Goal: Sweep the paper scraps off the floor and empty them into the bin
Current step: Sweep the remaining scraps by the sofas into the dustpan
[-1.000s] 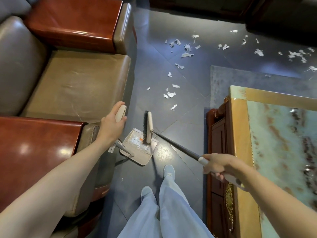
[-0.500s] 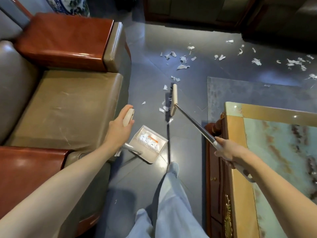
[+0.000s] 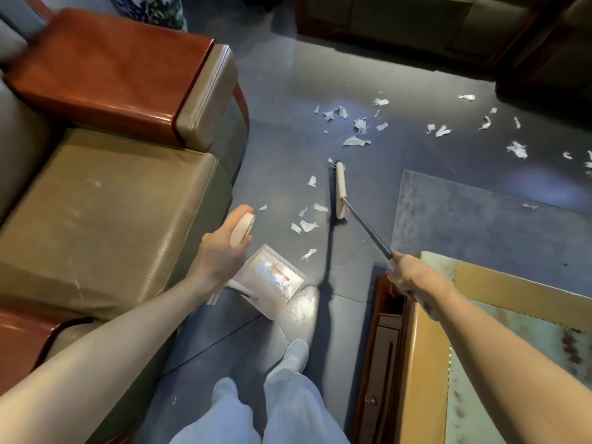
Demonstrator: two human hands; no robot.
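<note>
Left hand (image 3: pixel 221 251): fingers and thumb wrapped tight round the cream-coloured upright handle (image 3: pixel 242 228) of a pale grey plastic dustpan (image 3: pixel 272 283), with no gap showing. The pan sits low by the front of the olive-brown leather sofa (image 3: pixel 105 225), its mouth facing the scraps. Something pale shows inside it beside an orange-striped label (too blurred to tell paper from print).

Right hand (image 3: pixel 413 280): closed in a full fist round the dark metal pole (image 3: pixel 365 229) of a long broom, knuckles up, above the corner of the gold-edged, green marble-topped coffee table (image 3: pixel 512 299). The pole slants forward and down to the cream broom head with dark bristles (image 3: pixel 340 190). The bristles face left; I cannot tell whether they touch the floor.

Torn white paper scraps (image 3: pixel 308 225): small, ragged and crumpled, bright against the dark grey tiled floor (image 3: pixel 288 100). The near group lies between the pan and the broom head, to the left of the bristles. A second cluster (image 3: pixel 355 141) lies beyond the head, and a looser scatter (image 3: pixel 516 149) runs off to the right, past the grey rug (image 3: pixel 480 219).

Counts: one broom, one dustpan, two hands, both occupied. Seven scraps in the near group; the farther ones are too many and too small for a firm number. Two pale shoes (image 3: pixel 296 354) below light blue trousers stand just behind the pan.
</note>
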